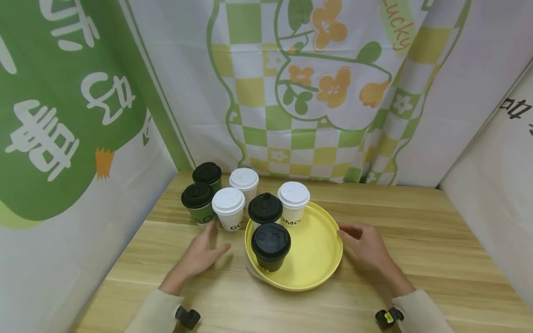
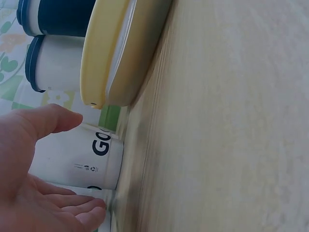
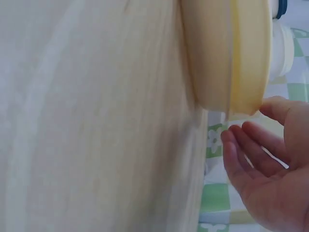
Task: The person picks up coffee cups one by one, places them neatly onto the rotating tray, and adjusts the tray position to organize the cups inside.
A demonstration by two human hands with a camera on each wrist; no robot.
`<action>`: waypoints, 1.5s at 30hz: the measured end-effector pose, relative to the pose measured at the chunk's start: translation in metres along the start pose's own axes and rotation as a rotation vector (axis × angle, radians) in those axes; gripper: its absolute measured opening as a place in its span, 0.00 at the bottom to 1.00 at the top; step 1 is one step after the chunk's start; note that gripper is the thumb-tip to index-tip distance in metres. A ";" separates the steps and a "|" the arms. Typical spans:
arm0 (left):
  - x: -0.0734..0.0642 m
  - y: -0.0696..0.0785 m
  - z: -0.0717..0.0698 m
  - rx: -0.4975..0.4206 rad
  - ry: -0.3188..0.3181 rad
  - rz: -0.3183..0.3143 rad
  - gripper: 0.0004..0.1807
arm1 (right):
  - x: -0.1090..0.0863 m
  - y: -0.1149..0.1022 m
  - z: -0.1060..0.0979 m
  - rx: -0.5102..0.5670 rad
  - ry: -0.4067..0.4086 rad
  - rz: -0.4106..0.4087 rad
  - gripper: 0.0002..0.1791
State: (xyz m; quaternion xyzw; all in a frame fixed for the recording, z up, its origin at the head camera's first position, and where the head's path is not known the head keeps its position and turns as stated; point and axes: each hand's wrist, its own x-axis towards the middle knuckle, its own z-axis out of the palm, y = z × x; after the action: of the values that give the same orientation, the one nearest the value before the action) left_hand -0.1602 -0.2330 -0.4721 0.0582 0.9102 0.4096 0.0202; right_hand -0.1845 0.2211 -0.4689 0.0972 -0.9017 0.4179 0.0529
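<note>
A round yellow tray (image 1: pixel 314 259) carries a dark cup with a black lid (image 1: pixel 270 247), a white cup with a black lid (image 1: pixel 265 209) and a white cup with a white lid (image 1: pixel 294 203). My right hand (image 1: pixel 366 245) is at the tray's right rim; in the right wrist view its thumb tip meets the rim, while the other fingers are loosely bent below, apart from it. My left hand (image 1: pixel 201 252) is left of the tray, fingers relaxed, thumb apart and nothing held. Its fingertips are close to a white cup (image 1: pixel 229 208) and a green cup with a black lid (image 1: pixel 198 203).
Behind those two stand another white-lidded cup (image 1: pixel 244 182) and another black-lidded green cup (image 1: pixel 208 175). A patterned curtain (image 1: pixel 291 134) hangs along the back edge of the wooden table (image 1: pixel 416 240). A green and white cloth (image 1: pixel 83 138) borders the left side.
</note>
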 end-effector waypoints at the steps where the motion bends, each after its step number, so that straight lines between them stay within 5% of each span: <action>1: 0.002 0.000 0.000 -0.005 0.004 -0.009 0.48 | 0.000 -0.002 -0.001 0.003 0.001 0.015 0.18; 12: 0.021 -0.003 0.018 -0.179 0.029 -0.074 0.47 | 0.038 0.003 0.009 0.101 -0.012 0.098 0.23; 20: 0.030 0.000 0.025 -0.267 0.087 -0.049 0.48 | 0.033 0.009 0.012 0.265 -0.045 0.240 0.21; 26: 0.034 0.000 0.026 -0.317 0.125 -0.034 0.49 | 0.023 0.004 0.012 0.284 -0.051 0.178 0.19; 35: 0.042 0.001 0.027 -0.223 0.204 -0.053 0.45 | 0.003 -0.005 0.004 0.085 -0.004 0.003 0.15; 40: 0.046 0.002 0.027 -0.230 0.224 -0.048 0.47 | -0.006 -0.014 -0.003 0.033 0.028 0.028 0.13; 45: 0.049 0.001 0.029 -0.244 0.250 -0.030 0.48 | 0.009 -0.013 -0.005 0.013 0.053 0.057 0.17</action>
State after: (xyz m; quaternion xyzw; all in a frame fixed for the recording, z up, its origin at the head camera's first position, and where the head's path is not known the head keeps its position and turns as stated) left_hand -0.2058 -0.2046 -0.4900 -0.0095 0.8498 0.5209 -0.0802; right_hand -0.1905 0.2158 -0.4545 0.0607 -0.8996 0.4277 0.0640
